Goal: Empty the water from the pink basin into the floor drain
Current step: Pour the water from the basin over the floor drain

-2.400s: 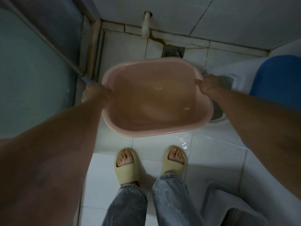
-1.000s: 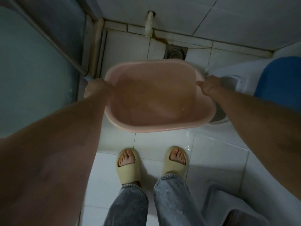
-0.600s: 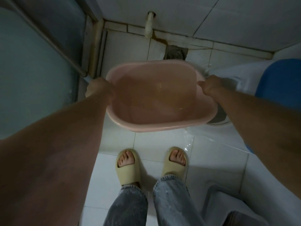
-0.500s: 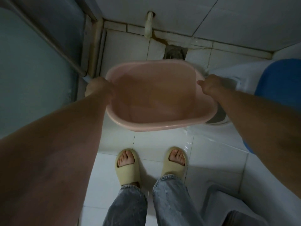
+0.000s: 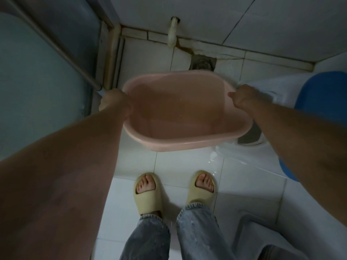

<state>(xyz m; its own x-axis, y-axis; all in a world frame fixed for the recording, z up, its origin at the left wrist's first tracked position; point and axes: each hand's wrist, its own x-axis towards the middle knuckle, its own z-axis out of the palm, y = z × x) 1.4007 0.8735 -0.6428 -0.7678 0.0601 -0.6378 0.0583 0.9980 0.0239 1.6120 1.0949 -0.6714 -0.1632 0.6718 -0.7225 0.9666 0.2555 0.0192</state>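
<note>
Since the earlier frames the pink basin (image 5: 180, 113) is seen carried a little farther from the body and tipped slightly more toward the wall, so more of the floor drain (image 5: 203, 62) is uncovered beyond its far rim. The basin is held clear of the floor, between the feet and the drain, with water visible inside. The left hand (image 5: 114, 101) is closed around the left rim; the right hand (image 5: 244, 97) is closed on the right rim, thumb on top.

Risks noted:
- The drain lies just past the far rim, tight against the wall. If the basin is tipped quickly, the water is likely to overshoot, strike the wall and splash back.
- A wet patch (image 5: 214, 158) is seen on the white tiles close to the right slipper (image 5: 201, 186); footing could be lost if weight is shifted forward during the pour.
- Only the rims are gripped. A surge of water toward one side could twist the basin and spill it short of the drain.
- The blue object (image 5: 323, 98) at right could be wetted by a sideways spill.
</note>
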